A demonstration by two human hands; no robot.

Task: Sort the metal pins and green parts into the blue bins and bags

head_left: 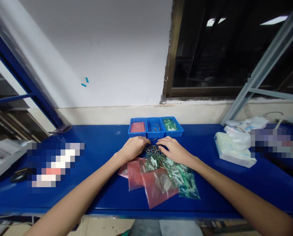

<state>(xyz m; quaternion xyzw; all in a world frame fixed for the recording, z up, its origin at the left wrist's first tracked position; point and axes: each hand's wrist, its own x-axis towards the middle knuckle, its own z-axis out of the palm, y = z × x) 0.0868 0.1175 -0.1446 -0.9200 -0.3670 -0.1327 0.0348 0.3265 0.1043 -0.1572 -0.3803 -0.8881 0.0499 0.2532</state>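
Over a pile of thin metal pins (151,150), my left hand (136,146) has its fingers curled together; its fingertips are partly hidden. One thin pin (153,139) shows between the fingertips of both hands, and I cannot tell whether either touches it. Facing it from the other side, my right hand (173,150) has thumb and fingers apart, low over the pile. Nearer me lie red plastic bags (158,190), and green clear bags (189,186) with pale strip-like pieces inside lie below my right hand.
Three joined blue bins stand behind the pile: the left bin (137,134) has red bags, the middle bin (155,134) a few pins, the right bin (175,134) green bags. A tissue pack (231,149) lies right; a black mouse (19,175) sits left on the blue table (102,196).
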